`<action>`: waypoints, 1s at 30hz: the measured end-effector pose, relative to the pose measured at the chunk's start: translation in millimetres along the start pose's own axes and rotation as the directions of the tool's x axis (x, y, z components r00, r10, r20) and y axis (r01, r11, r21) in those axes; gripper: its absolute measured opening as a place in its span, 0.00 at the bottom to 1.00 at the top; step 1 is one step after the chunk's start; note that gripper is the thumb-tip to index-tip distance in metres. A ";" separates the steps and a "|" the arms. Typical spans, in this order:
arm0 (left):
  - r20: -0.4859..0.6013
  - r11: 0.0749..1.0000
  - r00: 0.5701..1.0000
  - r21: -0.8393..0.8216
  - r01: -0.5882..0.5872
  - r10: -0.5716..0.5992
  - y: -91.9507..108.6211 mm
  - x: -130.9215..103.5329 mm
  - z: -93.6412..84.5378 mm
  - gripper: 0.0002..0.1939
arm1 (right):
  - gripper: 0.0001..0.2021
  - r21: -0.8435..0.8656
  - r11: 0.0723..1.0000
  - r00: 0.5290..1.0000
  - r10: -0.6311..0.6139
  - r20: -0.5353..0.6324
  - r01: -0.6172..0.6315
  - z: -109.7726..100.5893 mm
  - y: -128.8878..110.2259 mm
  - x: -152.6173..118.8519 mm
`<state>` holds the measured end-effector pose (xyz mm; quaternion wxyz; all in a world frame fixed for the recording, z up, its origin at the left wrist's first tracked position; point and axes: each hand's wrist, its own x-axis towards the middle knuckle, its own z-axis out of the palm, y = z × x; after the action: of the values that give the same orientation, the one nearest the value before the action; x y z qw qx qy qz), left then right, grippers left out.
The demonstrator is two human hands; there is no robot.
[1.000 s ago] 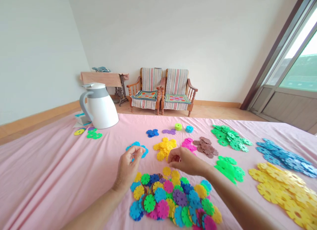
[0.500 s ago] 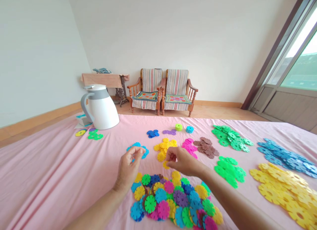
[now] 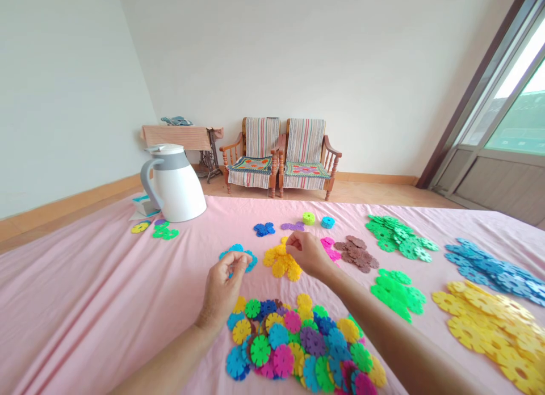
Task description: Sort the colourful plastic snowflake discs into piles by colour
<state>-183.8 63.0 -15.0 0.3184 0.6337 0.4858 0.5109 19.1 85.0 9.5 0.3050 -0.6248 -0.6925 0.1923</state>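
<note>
My left hand [image 3: 225,278] hovers by the light blue discs [image 3: 252,261], its thumb and fingers pinched together; anything between the tips is too small to make out. Over the right part of the yellow pile [image 3: 280,265] is my right hand [image 3: 307,252], also pinched, its fingertips pointing left and their contents unclear. It partly covers the pink discs [image 3: 330,248]. Nearer to me lies a mixed heap of notched, flower-like plastic discs [image 3: 313,341] in many colours, between my forearms.
Brown [image 3: 356,253], green [image 3: 398,293] and large yellow discs [image 3: 489,327] lie rightward on the pink cloth [image 3: 128,293]. Dark blue [image 3: 264,229] and purple discs [image 3: 293,226] are farther back. A white jug [image 3: 176,188] stands at the back left. Two chairs [image 3: 304,151] are beyond.
My right hand has moved forward, away from me, uncovering the near edge of the yellow pile and covering more of the pink discs. My left hand has hardly moved.
</note>
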 end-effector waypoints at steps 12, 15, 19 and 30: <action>0.010 1.000 1.000 0.000 -0.001 0.001 -3.1 0.9 -0.3 0.14 | 0.16 -0.021 0.985 0.869 -0.139 0.476 0.169 -38.6 13.2 -58.3; 0.015 1.000 1.000 -0.001 -0.001 0.001 -4.7 1.0 -0.6 0.14 | 0.17 -0.030 0.977 0.860 -0.170 0.481 0.210 -35.6 18.1 -59.4; 0.021 1.000 1.000 -0.002 0.000 0.000 -6.3 1.5 -0.6 0.14 | 0.12 -0.012 0.981 0.860 -0.162 0.484 0.192 -35.7 19.7 -56.6; 0.022 1.000 1.000 -0.002 0.000 0.000 -4.2 1.2 -0.9 0.13 | 0.05 0.057 0.998 0.987 -0.041 0.157 0.033 -5.4 -2.7 -14.4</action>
<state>-185.8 65.4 -18.1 0.3243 0.6389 0.4821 0.5042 21.1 69.8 12.6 0.2696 -0.5862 -0.7205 0.2541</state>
